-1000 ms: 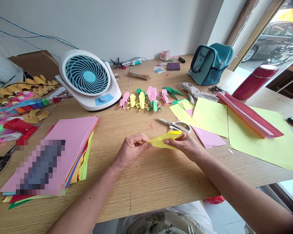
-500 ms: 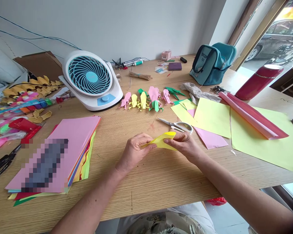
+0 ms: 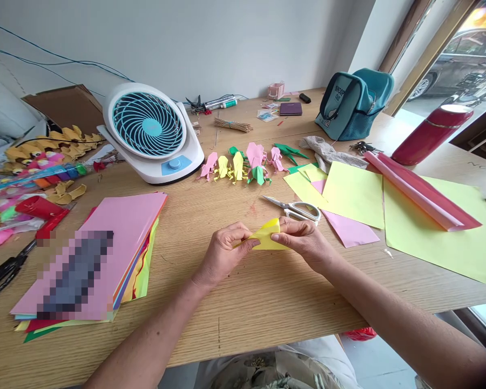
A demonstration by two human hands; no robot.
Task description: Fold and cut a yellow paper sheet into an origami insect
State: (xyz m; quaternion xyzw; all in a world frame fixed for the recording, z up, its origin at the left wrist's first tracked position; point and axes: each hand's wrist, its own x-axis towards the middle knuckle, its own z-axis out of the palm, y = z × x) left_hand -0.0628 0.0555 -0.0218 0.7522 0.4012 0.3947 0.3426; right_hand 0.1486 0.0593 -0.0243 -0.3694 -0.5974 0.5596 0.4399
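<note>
A folded piece of yellow paper (image 3: 266,235) is held between both hands, just above the wooden table (image 3: 267,292). My left hand (image 3: 230,248) pinches its left corner between thumb and fingers. On the other side, my right hand (image 3: 302,240) grips the right edge, thumb in front. The paper's top edge curls over between them. Right behind my right hand lie scissors (image 3: 294,207) with white handles, blades pointing left. Farther back stands a group of folded paper figures (image 3: 238,166) in pink, yellow and green.
A stack of coloured paper (image 3: 121,227) lies at left, a blurred patch over it. Behind it stands a white fan (image 3: 149,129). Yellow sheets (image 3: 354,194), a rolled red-pink sheet (image 3: 425,194), a red bottle (image 3: 433,135) and a teal bag (image 3: 354,105) occupy the right side.
My right hand has shifted slightly left toward my left hand, and the yellow paper's right end has moved with it. Both hands still hold the paper.
</note>
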